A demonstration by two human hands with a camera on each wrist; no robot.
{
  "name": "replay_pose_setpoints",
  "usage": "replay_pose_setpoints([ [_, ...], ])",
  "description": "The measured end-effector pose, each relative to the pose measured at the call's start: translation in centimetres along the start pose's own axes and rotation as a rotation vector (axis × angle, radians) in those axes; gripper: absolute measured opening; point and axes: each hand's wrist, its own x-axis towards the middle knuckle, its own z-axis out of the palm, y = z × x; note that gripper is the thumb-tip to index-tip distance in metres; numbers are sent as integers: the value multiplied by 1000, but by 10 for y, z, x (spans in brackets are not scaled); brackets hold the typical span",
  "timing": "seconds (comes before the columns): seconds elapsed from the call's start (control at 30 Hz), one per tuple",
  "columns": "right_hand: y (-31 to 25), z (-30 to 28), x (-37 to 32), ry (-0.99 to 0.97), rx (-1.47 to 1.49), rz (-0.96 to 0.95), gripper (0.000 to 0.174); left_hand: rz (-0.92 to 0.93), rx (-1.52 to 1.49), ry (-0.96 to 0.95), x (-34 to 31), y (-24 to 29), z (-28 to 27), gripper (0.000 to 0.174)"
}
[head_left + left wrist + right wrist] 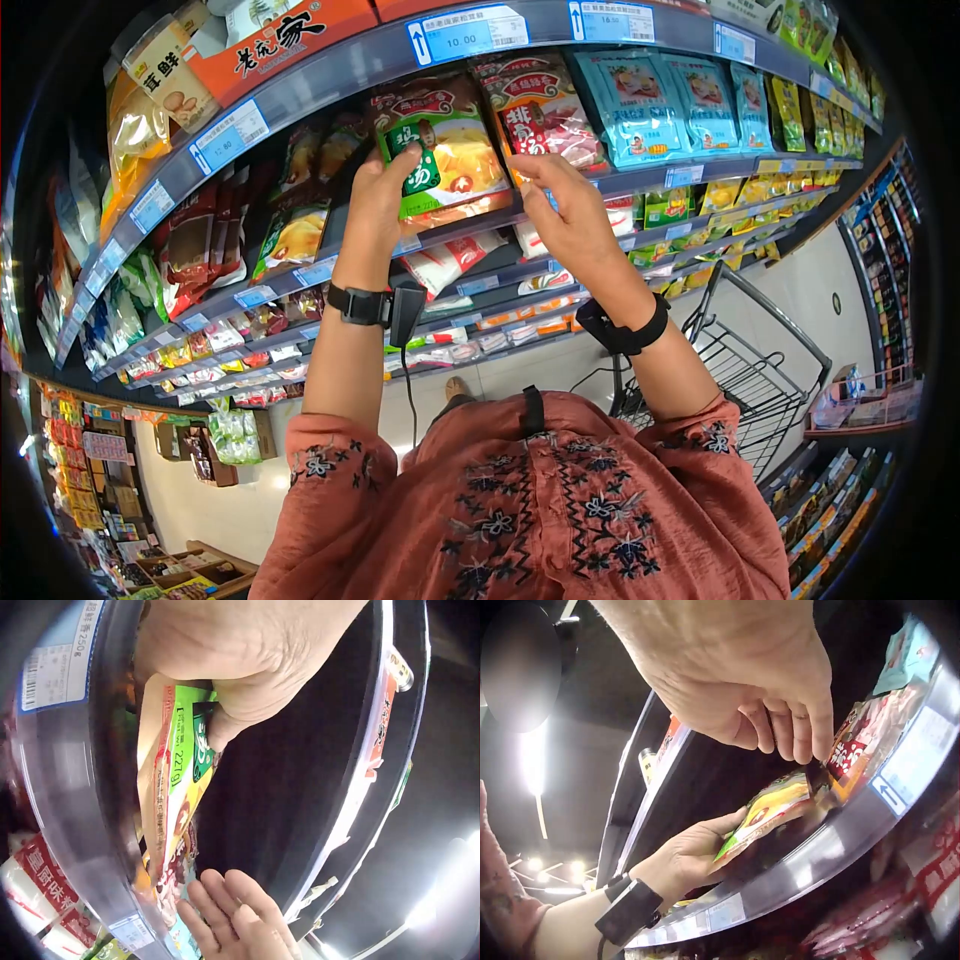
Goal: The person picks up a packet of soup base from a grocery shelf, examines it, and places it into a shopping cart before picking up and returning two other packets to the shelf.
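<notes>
My left hand (pixel 376 205) grips a green-and-yellow soup seasoning packet (pixel 460 150) by its left side at the shelf front. The thumb lies across the printed face, and the left wrist view shows 227g on this packet (pixel 184 769). My right hand (pixel 572 212) hovers just right of it with loosely bent fingers and nothing in them. Behind those fingers stands a red soup packet (pixel 550 115). In the right wrist view, the right hand (pixel 757 690) hangs above the packet (pixel 772 806) that the left hand (pixel 690 851) holds.
Blue packets (pixel 635 105) stand farther right on the same shelf. Price labels line the shelf edge (pixel 465 35) above. White-and-red bags (pixel 450 262) lie on the shelf below. A wire shopping cart (pixel 750 375) stands at my right, and a foot (pixel 456 388) shows on the floor.
</notes>
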Motion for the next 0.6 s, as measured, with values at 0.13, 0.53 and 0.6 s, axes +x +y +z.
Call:
replay_pose_setpoints([
  [0.13, 6, 6, -7, -37, -66, -68, 29, -26, 32, 72, 9, -6, -2, 31],
  [0.53, 5, 16, -14, -68, -98, -84, 31, 30, 13, 127, 21, 1, 0, 39],
  [0.6, 5, 18, -15, -67, -112, -94, 31, 22, 17, 118, 21, -1, -1, 39],
])
